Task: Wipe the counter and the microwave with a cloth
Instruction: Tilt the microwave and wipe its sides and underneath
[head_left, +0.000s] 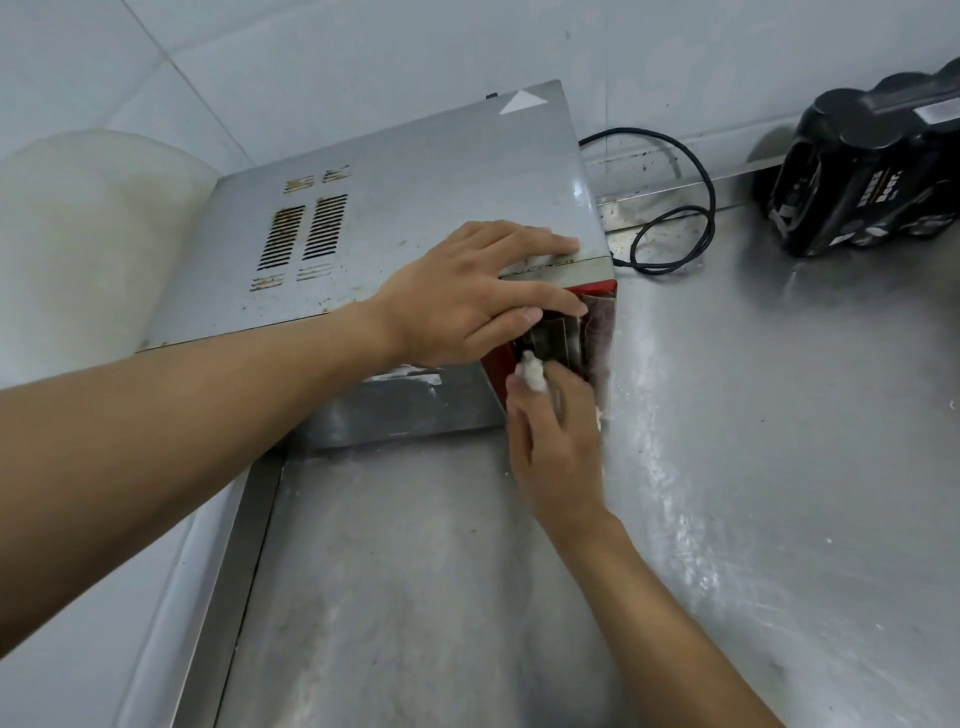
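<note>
left hand (467, 296) flat on microwave (395, 208) | right hand (556, 441) grips cloth (532, 375), mostly hidden

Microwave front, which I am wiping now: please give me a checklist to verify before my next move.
1. Cloth held: ok, the right hand grips the white cloth against the red front of the microwave.
2. Microwave steadied: ok, the left hand rests on its top front edge.
3. Cord out of the way: ok, the black cord lies looped on the counter, apart from both hands.
4. Unplugged: cannot tell, no plug shows.
5. Top clean: not ok, brownish stains around the vents.
</note>
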